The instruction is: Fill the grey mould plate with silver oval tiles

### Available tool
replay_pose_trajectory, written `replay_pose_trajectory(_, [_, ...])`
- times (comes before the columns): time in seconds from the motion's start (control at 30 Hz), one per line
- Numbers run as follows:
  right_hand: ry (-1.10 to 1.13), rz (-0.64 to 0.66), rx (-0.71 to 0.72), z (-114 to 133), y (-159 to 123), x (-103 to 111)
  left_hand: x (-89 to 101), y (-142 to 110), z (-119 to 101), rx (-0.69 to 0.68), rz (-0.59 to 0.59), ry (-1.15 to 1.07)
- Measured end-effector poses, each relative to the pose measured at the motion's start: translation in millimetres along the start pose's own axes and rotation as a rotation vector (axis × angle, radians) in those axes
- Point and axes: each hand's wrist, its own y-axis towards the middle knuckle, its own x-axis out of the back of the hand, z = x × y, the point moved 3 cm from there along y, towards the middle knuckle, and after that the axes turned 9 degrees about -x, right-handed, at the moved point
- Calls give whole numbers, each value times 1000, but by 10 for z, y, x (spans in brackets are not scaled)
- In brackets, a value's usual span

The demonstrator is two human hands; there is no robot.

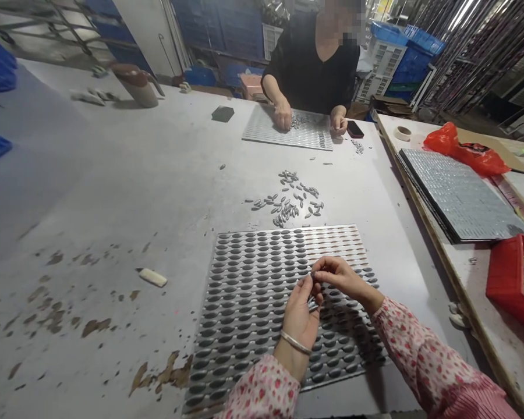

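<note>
A grey tray [262, 250] with rows of oval pockets lies in front of me on the table. My left hand [300, 314] is cupped above it, holding several small oval metal pieces [312, 302]. My right hand [338, 274] hovers just beside it, fingers pinched on one small piece near the left fingertips. A loose pile of the same oval pieces [290, 201] lies on the table just beyond the tray.
Across the table a person in black works over another tray [266, 131], a phone [355, 129] beside it. A white eraser-like block [152, 277] lies left of my tray. At right stand stacked trays [458, 198], a red bin [504, 279] and a red bag [467, 148].
</note>
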Motion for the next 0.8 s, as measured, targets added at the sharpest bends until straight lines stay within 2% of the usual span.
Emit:
replay_pose_trajectory(0.1, [27, -107, -11, -55, 142, 136, -48, -47, -49, 39, 33, -26])
replay_pose_trajectory(0.17, [-103, -191, 7, -96, 257, 245, -49, -94, -76, 92, 17, 2])
replay_pose_trajectory(0.23, [-284, -207, 41, -121, 355, 305, -33, -134, -90, 138, -21, 34])
replay_pose_trajectory(0.37, [-533, -167, 36, -143, 464, 297, -11, -157, -89, 142, -43, 20])
replay_pose_trajectory(0.57, [-810, -243, 126, -166, 505, 215, 45, -118, -71, 123, -1, -28])
replay_pose_trajectory(0.67, [-834, -337, 126, -180, 477, 202, 71, -96, -74, 141, 8, -17])
replay_pose_trajectory(0.73, [-761, -379, 112, -140, 416, 196, 72, -86, -78, 157, 20, -14])
replay_pose_trajectory(0.8, [-630, -311, 113, -49, 326, 170, 60, -79, -80, 163, 52, -7])
